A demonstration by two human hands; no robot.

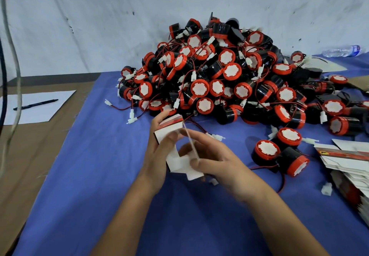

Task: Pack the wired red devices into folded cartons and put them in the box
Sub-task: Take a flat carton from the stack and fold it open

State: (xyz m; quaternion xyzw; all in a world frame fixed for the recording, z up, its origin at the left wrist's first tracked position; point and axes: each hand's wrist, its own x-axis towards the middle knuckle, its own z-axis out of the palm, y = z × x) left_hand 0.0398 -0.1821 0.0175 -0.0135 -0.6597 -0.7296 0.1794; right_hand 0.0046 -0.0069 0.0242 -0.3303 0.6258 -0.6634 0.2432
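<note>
A small white carton (172,134) with a red printed strip is held above the blue cloth in both hands. My left hand (157,150) grips it from the left side, fingers wrapped over its far end. My right hand (211,158) pinches its open white flaps at the near end. A large heap of red and black wired devices (219,76) lies behind the hands. Two loose devices (277,152) sit to the right of my right hand. A stack of flat cartons (347,162) lies at the right edge. The box is not in view.
The blue cloth (99,176) covers the table; brown board shows on the left. A white sheet with a black pen (36,104) lies at the far left. A plastic water bottle (341,50) lies at the back right. Cables (12,76) hang down the left side.
</note>
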